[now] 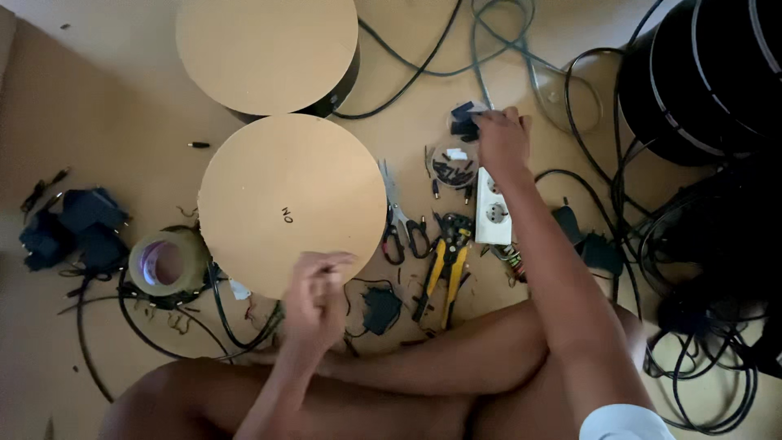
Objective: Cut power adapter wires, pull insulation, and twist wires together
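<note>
The right hand (501, 140) reaches out over the floor (122, 122), its fingers closed on a small black connector (466, 116) at the rim of a clear round dish (454, 163) of tiny dark parts; how much of the piece the grip covers is hard to make out. Just beside the wrist lies a white socket strip (494, 195), partly hidden by the forearm. The left hand (316, 297) hovers over the near edge of a round cardboard disc (292, 200), fingers curled with the tips together; whether they pinch anything cannot be told. Scissors (399, 220) and yellow-handled pliers (444, 273) lie between disc and strip. A tape roll (165, 262) sits left of the disc. Tangled black cables (700, 326) crowd the right edge, cut off by the frame; open floor shows at far left.
</note>
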